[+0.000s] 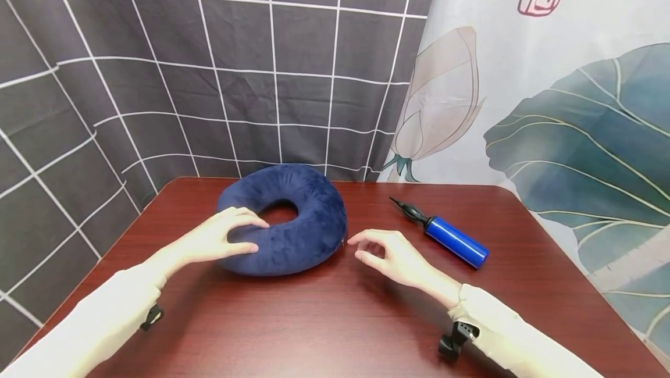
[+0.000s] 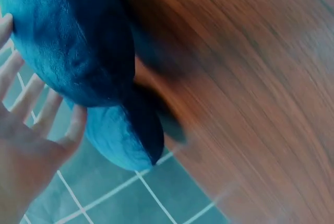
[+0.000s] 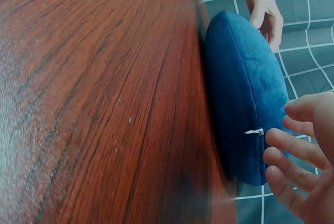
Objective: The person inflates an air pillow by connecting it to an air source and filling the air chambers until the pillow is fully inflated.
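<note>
A navy plush neck pillow (image 1: 309, 209) lies on the table, curved round a central hole. My left hand (image 1: 232, 234) rests on its left side, thumb and fingers spread apart. In the left wrist view, the fingertips of that hand (image 2: 31, 125) touch the blue fabric. Just off the pillow's right side is my right hand (image 1: 392, 256), its fingers loosely bent and holding nothing. The right wrist view shows a small pale zipper pull (image 3: 254, 131) on the pillow's seam, close to the right fingertips. Whether those fingers touch the fabric, I cannot tell.
A blue hand pump (image 1: 456, 241) with a black nozzle lies to the right of the right hand on the reddish-brown table (image 1: 314, 320). Behind the table hang a dark gridded cloth (image 1: 235, 35) and a pale curtain (image 1: 471, 151) with leaf and flower prints.
</note>
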`<act>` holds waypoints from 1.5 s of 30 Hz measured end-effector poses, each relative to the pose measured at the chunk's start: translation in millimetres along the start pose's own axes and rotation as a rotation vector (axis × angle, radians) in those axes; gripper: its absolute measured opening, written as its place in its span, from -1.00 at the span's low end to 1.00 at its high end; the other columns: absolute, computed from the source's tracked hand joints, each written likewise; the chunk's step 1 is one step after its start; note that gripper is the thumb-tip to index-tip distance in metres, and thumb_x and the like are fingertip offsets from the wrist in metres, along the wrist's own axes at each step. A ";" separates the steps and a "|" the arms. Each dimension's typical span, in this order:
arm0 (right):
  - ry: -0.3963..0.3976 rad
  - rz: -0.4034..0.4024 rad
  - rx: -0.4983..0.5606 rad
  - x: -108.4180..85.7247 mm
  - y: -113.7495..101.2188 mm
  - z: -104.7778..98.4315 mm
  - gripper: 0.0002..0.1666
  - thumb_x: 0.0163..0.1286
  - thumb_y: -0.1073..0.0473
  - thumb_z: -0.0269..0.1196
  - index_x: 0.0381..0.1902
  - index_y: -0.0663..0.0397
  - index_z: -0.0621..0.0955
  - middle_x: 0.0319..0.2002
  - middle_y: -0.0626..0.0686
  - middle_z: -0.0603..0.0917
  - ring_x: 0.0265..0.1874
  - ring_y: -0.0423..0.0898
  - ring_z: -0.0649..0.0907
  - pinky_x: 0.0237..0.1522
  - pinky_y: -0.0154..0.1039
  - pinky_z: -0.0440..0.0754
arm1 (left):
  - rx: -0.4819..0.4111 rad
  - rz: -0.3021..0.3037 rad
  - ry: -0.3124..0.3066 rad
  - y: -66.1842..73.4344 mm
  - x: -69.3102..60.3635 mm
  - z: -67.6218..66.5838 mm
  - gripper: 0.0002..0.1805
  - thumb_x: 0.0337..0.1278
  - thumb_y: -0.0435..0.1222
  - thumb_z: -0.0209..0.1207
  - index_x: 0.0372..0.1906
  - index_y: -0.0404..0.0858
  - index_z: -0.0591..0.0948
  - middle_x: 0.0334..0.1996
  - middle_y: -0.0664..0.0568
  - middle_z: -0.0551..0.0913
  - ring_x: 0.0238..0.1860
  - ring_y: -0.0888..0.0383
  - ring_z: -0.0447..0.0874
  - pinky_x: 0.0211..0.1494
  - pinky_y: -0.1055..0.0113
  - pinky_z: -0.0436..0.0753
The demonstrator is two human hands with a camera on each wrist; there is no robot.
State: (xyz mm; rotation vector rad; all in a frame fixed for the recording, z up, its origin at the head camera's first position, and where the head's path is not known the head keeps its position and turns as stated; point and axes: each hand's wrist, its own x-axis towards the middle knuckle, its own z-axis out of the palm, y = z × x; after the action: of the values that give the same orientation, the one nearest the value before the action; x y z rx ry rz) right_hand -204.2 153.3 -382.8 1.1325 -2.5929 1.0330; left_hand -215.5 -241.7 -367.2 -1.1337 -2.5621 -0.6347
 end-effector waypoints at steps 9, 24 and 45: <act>0.008 0.024 -0.021 1.0 1.4 -5.8 -0.72 0.35 0.12 0.32 0.02 -0.13 0.67 -0.26 -0.20 0.71 -0.31 -0.34 0.60 -0.23 -0.20 0.66 | 0.042 -0.244 0.011 27.0 8.3 14.7 -0.61 -0.05 0.01 0.44 -0.03 0.20 0.67 -0.07 0.28 0.68 0.11 0.13 0.59 0.18 0.04 0.54; 0.054 0.022 -0.052 1.2 3.6 -10.9 -0.69 0.33 0.13 0.33 0.04 -0.09 0.67 -0.24 -0.20 0.72 -0.27 -0.32 0.62 -0.19 -0.20 0.66 | 0.144 -0.319 0.146 54.7 12.6 44.5 -0.57 -0.07 0.17 0.39 -0.02 0.26 0.67 -0.14 0.28 0.63 -0.06 0.19 0.59 -0.10 0.15 0.63; 0.093 0.033 -0.075 2.3 3.3 -19.8 -0.67 0.33 0.16 0.33 0.05 -0.09 0.67 -0.24 -0.17 0.73 -0.30 -0.31 0.62 -0.26 -0.28 0.62 | 0.207 -0.316 0.130 76.4 33.0 51.2 -0.52 -0.16 0.27 0.38 -0.03 0.30 0.71 -0.26 0.33 0.62 -0.18 0.24 0.66 -0.28 0.33 0.57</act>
State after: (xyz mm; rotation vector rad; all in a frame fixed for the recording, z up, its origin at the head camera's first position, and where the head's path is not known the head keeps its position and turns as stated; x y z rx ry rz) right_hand -211.0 166.1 -368.7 1.0035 -2.5629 0.9617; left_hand -183.3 -150.0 -376.6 -0.6078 -2.6398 -0.4769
